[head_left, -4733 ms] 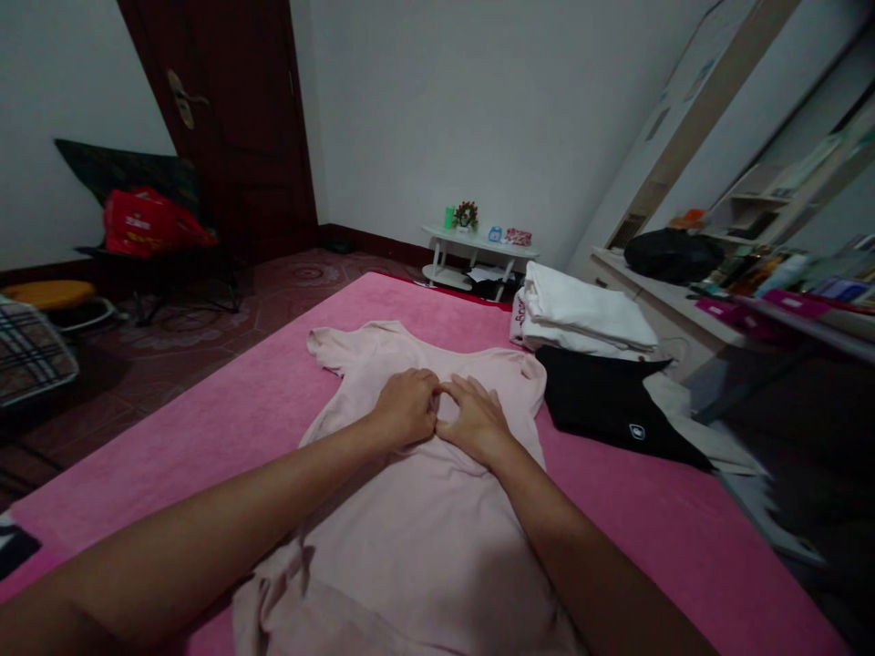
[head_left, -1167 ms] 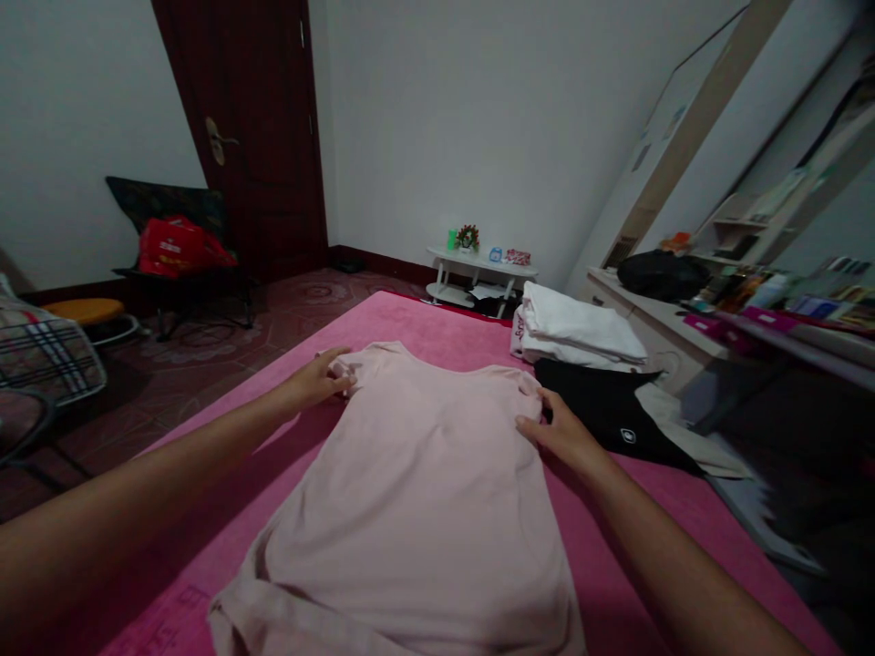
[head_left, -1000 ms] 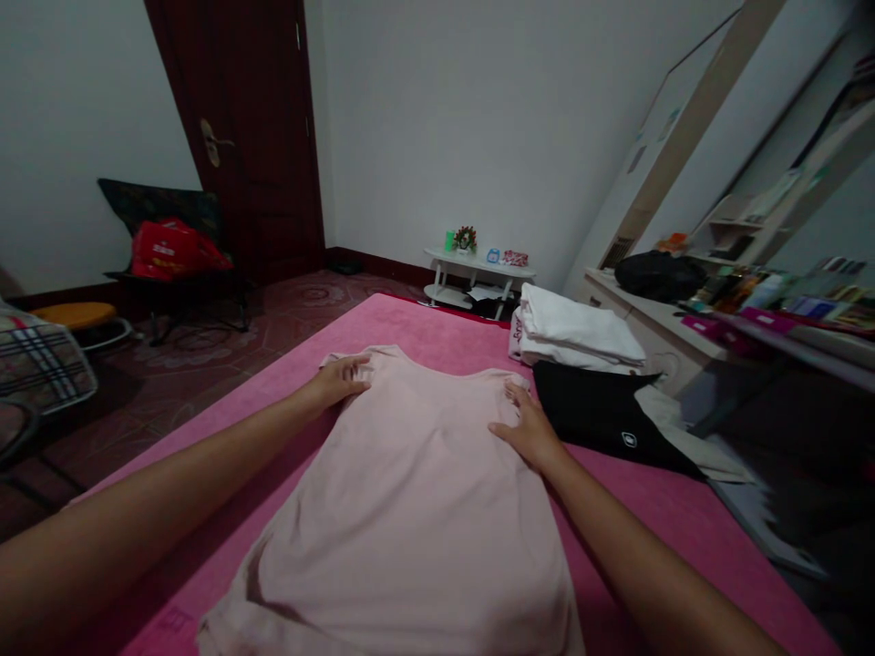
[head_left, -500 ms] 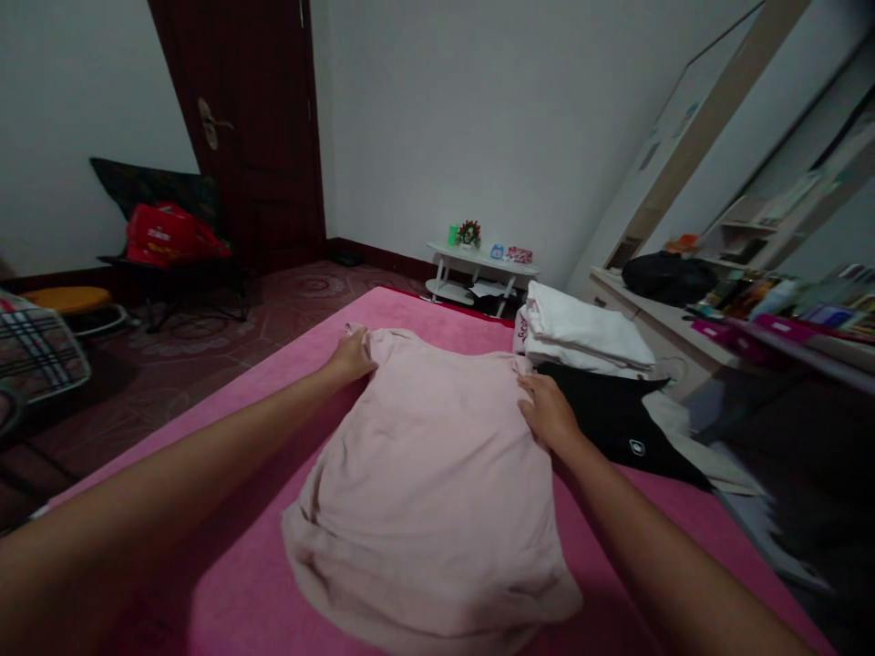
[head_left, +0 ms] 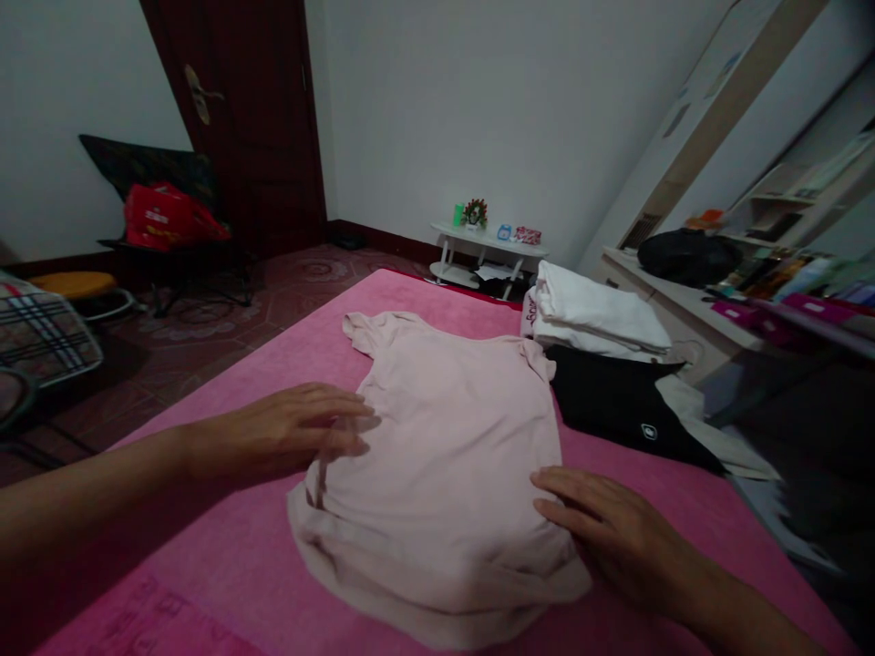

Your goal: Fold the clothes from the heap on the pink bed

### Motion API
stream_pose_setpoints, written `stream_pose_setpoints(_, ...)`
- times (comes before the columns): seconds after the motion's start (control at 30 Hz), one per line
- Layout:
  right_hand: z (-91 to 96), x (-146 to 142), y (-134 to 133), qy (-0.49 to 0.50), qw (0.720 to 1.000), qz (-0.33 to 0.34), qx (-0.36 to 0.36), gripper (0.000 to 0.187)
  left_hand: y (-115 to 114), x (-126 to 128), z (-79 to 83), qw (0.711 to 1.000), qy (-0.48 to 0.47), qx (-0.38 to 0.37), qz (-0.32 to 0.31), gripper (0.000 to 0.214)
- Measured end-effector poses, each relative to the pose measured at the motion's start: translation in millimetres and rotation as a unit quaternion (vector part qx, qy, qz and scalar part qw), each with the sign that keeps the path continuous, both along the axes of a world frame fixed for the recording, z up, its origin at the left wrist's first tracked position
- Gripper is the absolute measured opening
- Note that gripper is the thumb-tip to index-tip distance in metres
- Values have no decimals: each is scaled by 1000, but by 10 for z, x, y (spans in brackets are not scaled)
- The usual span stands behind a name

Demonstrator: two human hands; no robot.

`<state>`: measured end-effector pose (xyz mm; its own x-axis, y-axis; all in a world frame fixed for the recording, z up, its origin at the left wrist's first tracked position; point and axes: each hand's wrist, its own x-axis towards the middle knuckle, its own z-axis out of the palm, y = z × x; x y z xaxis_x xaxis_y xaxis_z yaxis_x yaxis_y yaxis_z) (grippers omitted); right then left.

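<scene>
A pale pink T-shirt [head_left: 437, 437] lies spread on the pink bed cover [head_left: 260, 383], its collar end pointing away from me and its near hem bunched. My left hand [head_left: 287, 435] hovers at the shirt's left edge, fingers stretched out and slightly blurred, holding nothing. My right hand [head_left: 608, 528] rests flat at the shirt's lower right edge, fingers extended on the cloth.
A folded black garment [head_left: 622, 401] and a folded white stack [head_left: 594, 314] lie on the bed right of the shirt. A small white side table [head_left: 488, 251] stands beyond the bed. A cluttered dresser [head_left: 738, 301] is on the right; a chair with a red bag [head_left: 168, 219] is by the door.
Both hands have left the shirt's shoulders and drawn back toward me to its lower sides. The shirt's sleeves have come free and its hem lies bunched.
</scene>
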<state>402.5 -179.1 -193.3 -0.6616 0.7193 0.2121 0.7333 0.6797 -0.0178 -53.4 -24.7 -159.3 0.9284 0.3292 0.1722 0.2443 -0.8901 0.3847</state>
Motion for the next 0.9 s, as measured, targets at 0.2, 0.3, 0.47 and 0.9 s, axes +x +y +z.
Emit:
stream_pose_setpoints(0.2,11,-273,11,37,997,57,-24,59,-141,108,-45,991,-18,-29,-127,43)
stream_pose_setpoints(0.3,27,-376,53,122,989,66,-57,38,-176,160,-83,990,-51,-76,-105,38)
stream_pose_setpoints(0.47,365,-345,303,318,933,-58,-157,25,41,286,81,953,-141,-259,70,34)
stream_pose_setpoints(0.9,-24,50,2296,395,790,-468,-25,23,1803,1428,-191,839,-193,-143,488,28)
